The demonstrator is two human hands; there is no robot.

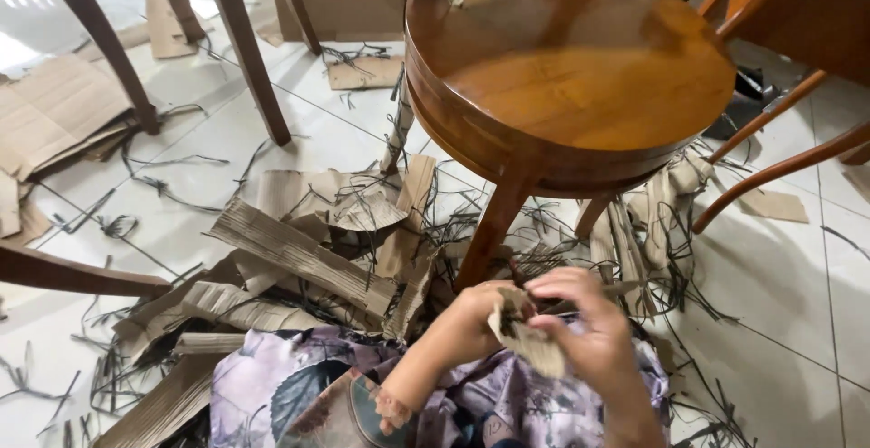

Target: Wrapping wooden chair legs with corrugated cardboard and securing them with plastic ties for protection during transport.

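Note:
My left hand [471,321] and my right hand [584,321] meet low in the head view, just in front of a round wooden table's leg [494,221]. Both hands grip a torn scrap of brown corrugated cardboard [526,339] that hangs between them. A thin dark strip pokes out near my right fingers. My lap in floral purple cloth [308,375] lies below the hands. The glossy round tabletop [580,67] stands above and beyond them.
Torn cardboard pieces [290,249] and dark plastic strapping [163,185] litter the white tiled floor. Dark chair legs [249,58] stand at the left, orange-brown curved chair legs [770,122] at the right, cardboard boxes [340,4] at the back.

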